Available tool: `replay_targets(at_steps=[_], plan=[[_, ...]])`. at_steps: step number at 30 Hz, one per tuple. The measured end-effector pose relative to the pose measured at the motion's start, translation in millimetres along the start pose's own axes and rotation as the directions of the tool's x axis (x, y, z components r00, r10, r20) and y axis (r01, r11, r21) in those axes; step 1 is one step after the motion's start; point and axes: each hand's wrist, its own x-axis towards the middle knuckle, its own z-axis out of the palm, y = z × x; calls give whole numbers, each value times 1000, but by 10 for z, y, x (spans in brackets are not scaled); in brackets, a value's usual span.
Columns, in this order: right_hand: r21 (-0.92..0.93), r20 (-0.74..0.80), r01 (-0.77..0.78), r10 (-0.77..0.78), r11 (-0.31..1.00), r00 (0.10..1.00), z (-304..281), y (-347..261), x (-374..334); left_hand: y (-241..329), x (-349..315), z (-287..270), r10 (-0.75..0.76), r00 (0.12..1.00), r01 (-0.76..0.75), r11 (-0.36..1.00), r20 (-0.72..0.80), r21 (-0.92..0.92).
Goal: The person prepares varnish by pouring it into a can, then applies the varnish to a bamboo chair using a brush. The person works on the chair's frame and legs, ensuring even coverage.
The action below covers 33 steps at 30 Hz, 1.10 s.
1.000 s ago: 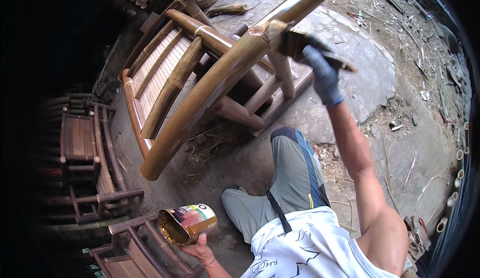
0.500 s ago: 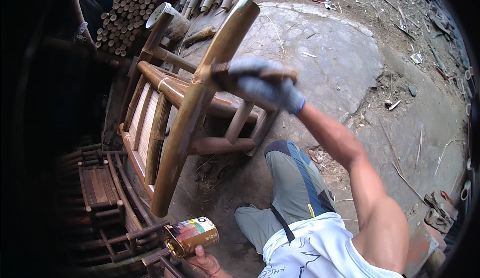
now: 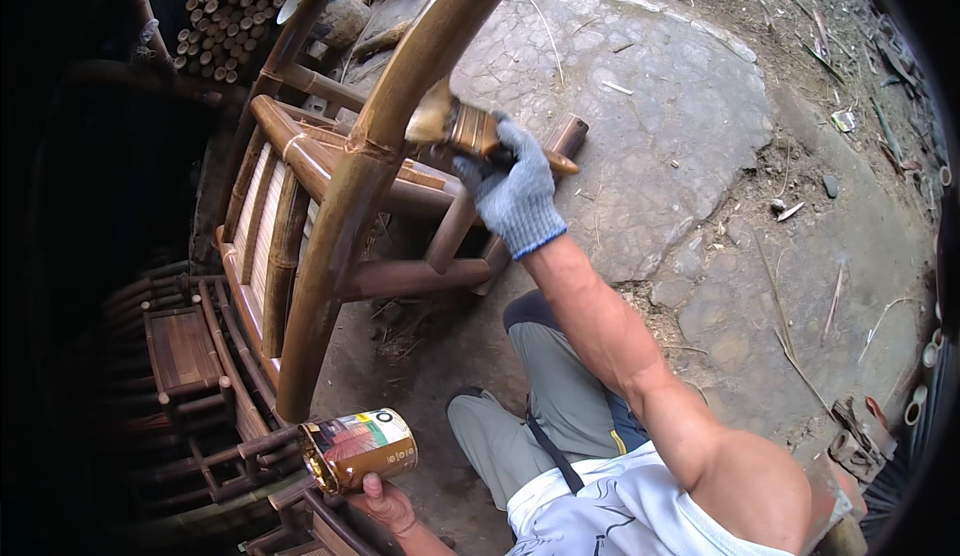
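Observation:
A bamboo chair [image 3: 345, 206] lies tipped on the ground in front of me, its thick curved pole glossy brown. My right hand [image 3: 515, 191], in a grey knit glove, grips a flat paintbrush [image 3: 460, 128] whose bristles press against that pole near its upper end. My left hand [image 3: 385, 501], bare, holds a tilted open tin of brown varnish [image 3: 358, 448] at the lower edge, just below the pole's bottom end. My grey trousers [image 3: 555, 406] and white shirt show at the bottom.
A stack of cut bamboo poles [image 3: 225, 11] lies at the top left. Small dark finished chairs [image 3: 185, 356] stand at the left. Cracked stone paving [image 3: 680, 106] with scattered bamboo scraps spreads to the right.
My right hand has slid the brush down along the curved pole toward me. The view has shifted and the chair sits more upright in the picture. The tin stays in my left hand.

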Motion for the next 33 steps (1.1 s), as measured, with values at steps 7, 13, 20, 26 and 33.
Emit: replay_targets(at_steps=[7, 13, 20, 26, 33], plan=[[-193, -189, 35, -72, 980, 979, -1330, -195, 333, -161, 95, -110, -24, 999, 25, 999, -42, 30], [-515, -354, -14, -198, 857, 914, -2290, -523, 599, -366, 195, -198, 15, 997, -15, 1000, -80, -4], [-717, 696, 653, -316, -245, 645, -2157, -749, 1061, -655, 264, -296, 1, 998, -1, 1000, -59, -14], [-745, 668, 584, -367, -323, 648, -2545, -426, 427, -983, 266, -353, -40, 997, 36, 997, -61, -74], [-31, 581, 702, 558, -712, 592, -2337, -419, 198, -1292, 184, -625, -10, 999, 7, 998, 36, 62]])
